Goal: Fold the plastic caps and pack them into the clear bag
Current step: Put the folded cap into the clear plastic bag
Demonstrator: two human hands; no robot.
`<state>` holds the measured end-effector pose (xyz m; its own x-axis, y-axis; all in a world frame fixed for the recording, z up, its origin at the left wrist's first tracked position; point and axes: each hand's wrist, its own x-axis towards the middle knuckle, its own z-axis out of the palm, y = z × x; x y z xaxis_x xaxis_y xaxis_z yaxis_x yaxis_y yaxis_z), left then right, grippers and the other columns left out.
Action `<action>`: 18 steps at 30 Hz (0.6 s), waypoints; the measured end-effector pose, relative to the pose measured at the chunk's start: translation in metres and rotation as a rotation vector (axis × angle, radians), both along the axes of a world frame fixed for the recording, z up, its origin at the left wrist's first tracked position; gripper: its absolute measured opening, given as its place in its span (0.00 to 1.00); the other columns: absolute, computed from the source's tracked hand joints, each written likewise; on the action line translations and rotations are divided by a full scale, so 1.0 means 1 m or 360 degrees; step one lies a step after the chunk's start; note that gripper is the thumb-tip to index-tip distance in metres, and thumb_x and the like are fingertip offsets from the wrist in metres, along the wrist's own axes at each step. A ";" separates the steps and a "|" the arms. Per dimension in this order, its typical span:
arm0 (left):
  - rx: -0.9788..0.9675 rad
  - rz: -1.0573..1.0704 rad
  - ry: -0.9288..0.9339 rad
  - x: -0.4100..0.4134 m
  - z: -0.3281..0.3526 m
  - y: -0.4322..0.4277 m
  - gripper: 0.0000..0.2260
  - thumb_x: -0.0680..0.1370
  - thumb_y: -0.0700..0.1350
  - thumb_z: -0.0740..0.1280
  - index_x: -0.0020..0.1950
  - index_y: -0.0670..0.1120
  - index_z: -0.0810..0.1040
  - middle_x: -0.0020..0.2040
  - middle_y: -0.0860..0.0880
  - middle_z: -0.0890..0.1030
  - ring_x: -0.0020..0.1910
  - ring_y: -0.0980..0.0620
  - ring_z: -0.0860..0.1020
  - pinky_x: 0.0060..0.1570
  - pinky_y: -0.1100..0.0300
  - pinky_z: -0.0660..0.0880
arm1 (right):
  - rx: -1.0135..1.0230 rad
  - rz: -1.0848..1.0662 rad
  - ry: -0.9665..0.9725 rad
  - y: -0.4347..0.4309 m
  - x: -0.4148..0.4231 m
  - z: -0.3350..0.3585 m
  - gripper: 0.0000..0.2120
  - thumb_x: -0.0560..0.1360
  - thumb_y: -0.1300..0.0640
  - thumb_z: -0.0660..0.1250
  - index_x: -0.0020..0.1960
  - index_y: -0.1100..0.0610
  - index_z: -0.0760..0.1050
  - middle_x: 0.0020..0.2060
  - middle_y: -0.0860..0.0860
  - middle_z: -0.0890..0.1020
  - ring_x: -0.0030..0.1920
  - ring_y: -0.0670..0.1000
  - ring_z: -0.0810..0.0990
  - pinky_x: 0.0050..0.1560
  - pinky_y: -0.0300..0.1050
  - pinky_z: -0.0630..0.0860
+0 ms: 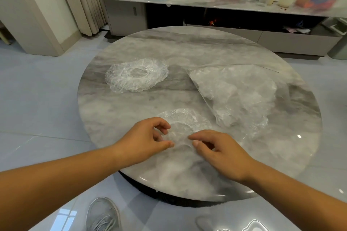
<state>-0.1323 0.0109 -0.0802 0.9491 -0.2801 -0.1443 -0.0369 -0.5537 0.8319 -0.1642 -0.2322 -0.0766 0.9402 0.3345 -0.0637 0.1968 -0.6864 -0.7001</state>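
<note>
Your left hand and right hand each pinch the near rim of the cap lying by the tabletop's near edge, fingers curled close. The film is thin, crinkled and slick, so a fold may spring open at the gathered rim or slide on the polished marble. The clear bag toward the right edge is limp and already stuffed; its mouth could collapse. A second round, ruffled cap lies toward the left edge.
</note>
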 end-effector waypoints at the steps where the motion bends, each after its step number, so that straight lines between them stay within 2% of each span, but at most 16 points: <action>1: 0.0044 0.0030 0.0005 0.004 -0.001 0.000 0.13 0.71 0.49 0.79 0.52 0.54 0.80 0.40 0.55 0.82 0.34 0.61 0.80 0.38 0.69 0.74 | -0.0021 -0.0042 0.0013 0.001 0.003 -0.001 0.15 0.82 0.46 0.62 0.65 0.46 0.80 0.55 0.37 0.81 0.53 0.35 0.78 0.53 0.28 0.71; 3: 0.0111 0.0057 0.0023 0.011 -0.003 0.000 0.12 0.70 0.52 0.79 0.49 0.54 0.81 0.36 0.55 0.81 0.31 0.61 0.78 0.35 0.70 0.73 | -0.0083 -0.0088 0.0011 0.002 0.010 -0.004 0.15 0.82 0.46 0.63 0.65 0.47 0.79 0.55 0.37 0.81 0.48 0.34 0.78 0.50 0.26 0.70; 7: 0.0221 0.0001 0.0077 0.022 -0.002 -0.003 0.15 0.67 0.59 0.79 0.45 0.52 0.82 0.39 0.51 0.83 0.31 0.61 0.78 0.36 0.63 0.76 | -0.0271 0.0000 -0.0084 0.009 0.017 -0.005 0.13 0.82 0.49 0.63 0.63 0.49 0.81 0.57 0.41 0.80 0.45 0.35 0.75 0.48 0.25 0.68; 11: 0.0340 0.0002 0.0101 0.028 0.000 -0.002 0.11 0.69 0.52 0.80 0.40 0.48 0.81 0.33 0.51 0.82 0.27 0.62 0.75 0.33 0.63 0.74 | -0.0361 0.0096 -0.0097 0.011 0.020 -0.006 0.12 0.82 0.49 0.64 0.61 0.50 0.82 0.54 0.41 0.76 0.42 0.36 0.73 0.45 0.26 0.67; 14: 0.0485 0.0006 0.0090 0.028 0.000 0.002 0.13 0.69 0.52 0.80 0.39 0.48 0.79 0.31 0.53 0.80 0.25 0.62 0.74 0.31 0.63 0.71 | -0.0400 0.0104 -0.0040 0.010 0.017 -0.009 0.12 0.82 0.48 0.64 0.60 0.49 0.82 0.53 0.39 0.73 0.40 0.37 0.74 0.44 0.27 0.67; 16: 0.0572 0.0017 0.0075 0.025 0.001 0.004 0.15 0.68 0.54 0.80 0.41 0.48 0.78 0.32 0.52 0.80 0.27 0.60 0.75 0.30 0.62 0.72 | -0.0435 0.0117 -0.0014 0.010 0.014 -0.008 0.12 0.81 0.47 0.65 0.61 0.48 0.82 0.53 0.39 0.73 0.39 0.37 0.73 0.44 0.27 0.67; 18: 0.0687 0.0037 -0.0007 0.023 0.002 0.005 0.18 0.67 0.58 0.80 0.44 0.50 0.76 0.37 0.54 0.79 0.34 0.57 0.76 0.35 0.61 0.71 | -0.0481 0.0149 0.0000 0.011 0.012 -0.006 0.13 0.80 0.46 0.66 0.62 0.47 0.81 0.54 0.40 0.73 0.39 0.37 0.72 0.47 0.28 0.68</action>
